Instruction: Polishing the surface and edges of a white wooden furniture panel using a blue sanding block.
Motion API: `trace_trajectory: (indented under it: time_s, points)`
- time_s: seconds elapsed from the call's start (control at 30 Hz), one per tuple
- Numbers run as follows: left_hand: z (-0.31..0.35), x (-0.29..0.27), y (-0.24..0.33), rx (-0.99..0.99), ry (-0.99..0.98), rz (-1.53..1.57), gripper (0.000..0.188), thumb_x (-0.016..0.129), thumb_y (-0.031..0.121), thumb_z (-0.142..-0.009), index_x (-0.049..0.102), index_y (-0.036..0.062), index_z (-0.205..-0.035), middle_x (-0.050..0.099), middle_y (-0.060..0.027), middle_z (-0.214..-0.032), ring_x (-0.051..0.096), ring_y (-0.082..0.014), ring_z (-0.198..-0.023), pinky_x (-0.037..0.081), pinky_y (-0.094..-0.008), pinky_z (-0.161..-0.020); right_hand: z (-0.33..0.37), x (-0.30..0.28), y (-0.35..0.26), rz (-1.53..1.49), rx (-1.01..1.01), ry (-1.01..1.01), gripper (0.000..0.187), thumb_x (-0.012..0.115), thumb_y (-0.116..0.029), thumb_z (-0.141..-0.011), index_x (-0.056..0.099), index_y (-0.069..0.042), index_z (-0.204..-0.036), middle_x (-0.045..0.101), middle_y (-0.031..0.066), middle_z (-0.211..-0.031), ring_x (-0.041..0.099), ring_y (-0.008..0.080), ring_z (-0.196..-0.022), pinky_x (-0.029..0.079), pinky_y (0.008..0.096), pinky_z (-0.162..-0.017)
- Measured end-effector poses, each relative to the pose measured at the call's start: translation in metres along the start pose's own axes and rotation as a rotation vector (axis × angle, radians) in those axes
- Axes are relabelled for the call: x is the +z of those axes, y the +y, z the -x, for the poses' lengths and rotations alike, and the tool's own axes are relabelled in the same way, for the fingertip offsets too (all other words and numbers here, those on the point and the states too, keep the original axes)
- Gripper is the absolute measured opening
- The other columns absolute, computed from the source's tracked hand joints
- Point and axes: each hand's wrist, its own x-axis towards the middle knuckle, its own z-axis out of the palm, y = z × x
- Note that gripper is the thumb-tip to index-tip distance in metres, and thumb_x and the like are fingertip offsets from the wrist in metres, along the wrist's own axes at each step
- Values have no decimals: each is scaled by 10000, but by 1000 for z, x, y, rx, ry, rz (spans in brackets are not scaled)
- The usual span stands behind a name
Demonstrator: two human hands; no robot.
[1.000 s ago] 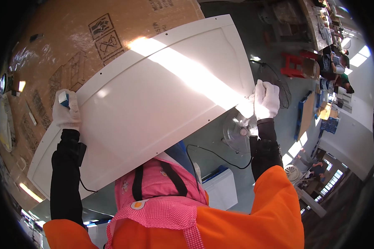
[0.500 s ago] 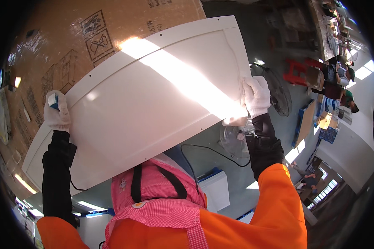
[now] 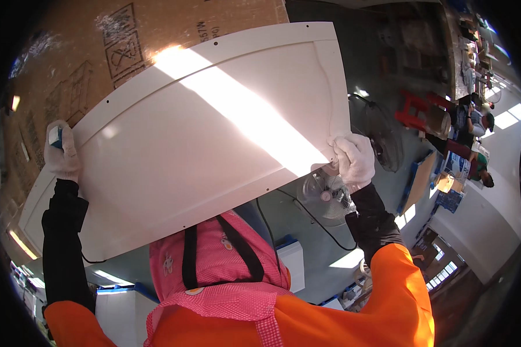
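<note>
Panel point(image 3: 208, 139) looked white and sun-streaked. My right hand point(image 3: 356, 162) pinched its corner; my left hand point(image 3: 62, 156) clasped a blue object point(image 3: 55, 137).

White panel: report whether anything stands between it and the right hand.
Nothing visible stands between the gloved right hand and the white panel; the hand overlaps the panel near its lower right corner, though what lies beneath the hand is hidden.
</note>
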Motion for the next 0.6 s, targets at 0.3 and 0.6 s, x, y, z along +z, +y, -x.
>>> trace_trajectory:
  time_s: [0.3,0.6]
  points:
    - [-3,-1,0,89,0,-37,296,555,349,-1025,609,63,-1079,530,1,-895,497,-115,-821,440,-270,-784,-23,0,10,79,-2,8,195,757,-70,-785,728,-136,-966,656,19,-937,611,266,-828,490,384,-720]
    - [-5,-1,-8,62,-19,-77,329,534,363,-1035,621,53,-1101,565,-15,-940,519,-126,-862,446,-274,-823,-43,-5,17,91,-51,-45,193,762,-100,-797,714,-159,-974,634,6,-939,609,258,-853,494,379,-726]
